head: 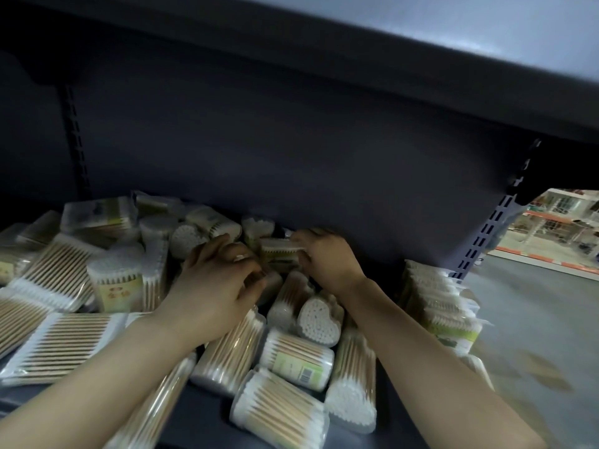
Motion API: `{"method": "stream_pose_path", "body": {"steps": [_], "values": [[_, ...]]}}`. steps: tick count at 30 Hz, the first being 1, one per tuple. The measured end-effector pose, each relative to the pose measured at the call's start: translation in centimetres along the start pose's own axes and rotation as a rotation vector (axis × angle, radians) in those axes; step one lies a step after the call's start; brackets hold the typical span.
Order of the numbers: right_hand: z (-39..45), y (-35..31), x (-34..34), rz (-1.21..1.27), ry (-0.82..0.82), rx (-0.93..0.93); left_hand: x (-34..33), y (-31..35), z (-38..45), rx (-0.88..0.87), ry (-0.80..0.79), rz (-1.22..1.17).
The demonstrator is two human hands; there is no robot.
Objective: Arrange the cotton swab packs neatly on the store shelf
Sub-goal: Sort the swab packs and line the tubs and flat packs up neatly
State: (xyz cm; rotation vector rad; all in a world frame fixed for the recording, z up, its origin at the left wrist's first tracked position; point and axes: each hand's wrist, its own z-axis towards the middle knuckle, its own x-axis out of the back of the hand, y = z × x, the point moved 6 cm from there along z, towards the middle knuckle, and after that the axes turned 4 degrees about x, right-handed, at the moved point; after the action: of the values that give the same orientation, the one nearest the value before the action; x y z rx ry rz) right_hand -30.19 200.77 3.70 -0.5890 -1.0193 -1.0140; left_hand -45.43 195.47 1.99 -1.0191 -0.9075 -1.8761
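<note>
A jumble of cotton swab packs covers the dark shelf point(207, 413): clear tubs such as a heart-shaped one point(319, 320) and a labelled one point(296, 359) lie on their sides in the middle. Flat bags point(56, 346) lie at the left. A tidy upright row of bags point(437, 303) stands at the right. My right hand point(324, 254) grips a tub point(280, 251) near the back panel. My left hand point(214, 281) reaches into the pile beside it with fingers curled; whether it holds a pack is hidden.
The upper shelf point(421, 43) hangs low overhead. The dark back panel point(291, 150) stands right behind the pile. A slotted upright point(492, 228) bounds the shelf at the right, with grey store floor point(534, 319) beyond it.
</note>
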Motion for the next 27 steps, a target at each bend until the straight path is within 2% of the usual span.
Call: {"method": "stream_pose_path", "body": {"steps": [5,8,12,14,18,27], "values": [[-0.8,-0.2,2.8,0.089,0.275,0.036,0.0,0.3,0.2,0.025,-0.033,-0.021],[-1.5,0.1,4.3,0.160,0.339,0.008,-0.1,0.4,0.4,0.043,-0.044,0.006],[-2.7,0.9,5.9,0.280,0.407,-0.052,0.3,1.1,0.6,0.040,0.045,-0.035],[-3.3,1.4,6.5,0.377,0.413,-0.112,0.7,1.9,0.8,0.049,0.061,-0.050],[-4.7,2.0,7.1,0.573,0.382,-0.251,0.3,3.2,1.3,0.068,-0.057,-0.089],[-6.6,3.5,6.8,0.650,0.332,-0.377,-0.1,5.3,1.5,0.026,-0.154,-0.155]]}}
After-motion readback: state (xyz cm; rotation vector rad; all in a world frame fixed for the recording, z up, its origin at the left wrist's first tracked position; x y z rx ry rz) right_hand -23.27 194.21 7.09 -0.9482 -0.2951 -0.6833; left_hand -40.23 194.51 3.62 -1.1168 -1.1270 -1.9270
